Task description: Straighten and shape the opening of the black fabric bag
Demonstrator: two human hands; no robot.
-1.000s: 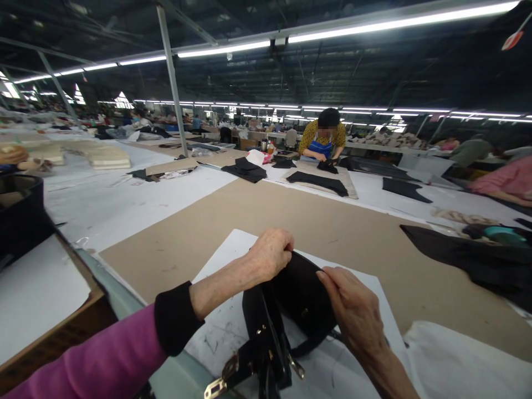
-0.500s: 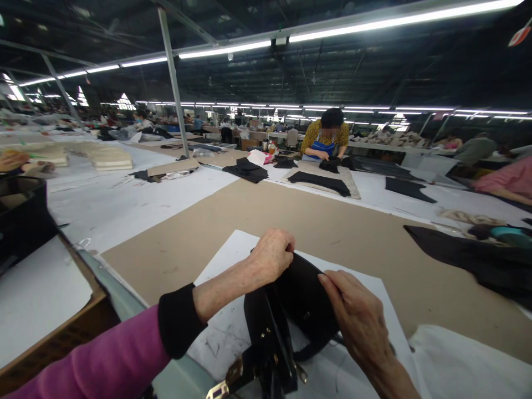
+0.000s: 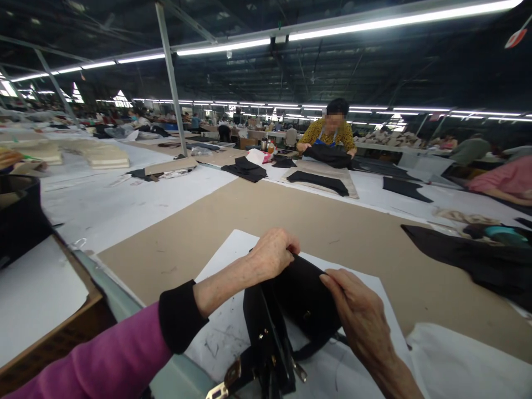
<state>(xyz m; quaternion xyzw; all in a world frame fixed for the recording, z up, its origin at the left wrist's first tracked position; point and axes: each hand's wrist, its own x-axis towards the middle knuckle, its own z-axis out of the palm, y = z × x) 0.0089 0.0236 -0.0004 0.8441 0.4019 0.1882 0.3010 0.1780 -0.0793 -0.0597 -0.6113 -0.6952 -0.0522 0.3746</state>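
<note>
A black bag (image 3: 305,296) with gold-coloured metal fittings is held up over a white sheet (image 3: 233,260) at the lower middle. My left hand (image 3: 276,252) grips its upper edge, fingers curled over it. On the right side of the same piece, my right hand (image 3: 359,305) pinches the edge between thumb and fingers. A strap with a metal end (image 3: 218,391) hangs toward the bottom of the view. The bag's underside and part of its body are hidden in shadow and by my hands.
Brown paper (image 3: 174,233) covers the table around the white sheet. Black fabric (image 3: 469,255) lies at right, white cloth (image 3: 453,354) at lower right. A wooden box (image 3: 62,338) stands lower left. Across the table, a person (image 3: 330,130) handles black material.
The person across the table has raised and spread a black piece. My hands keep their hold on the bag, which has shifted only slightly.
</note>
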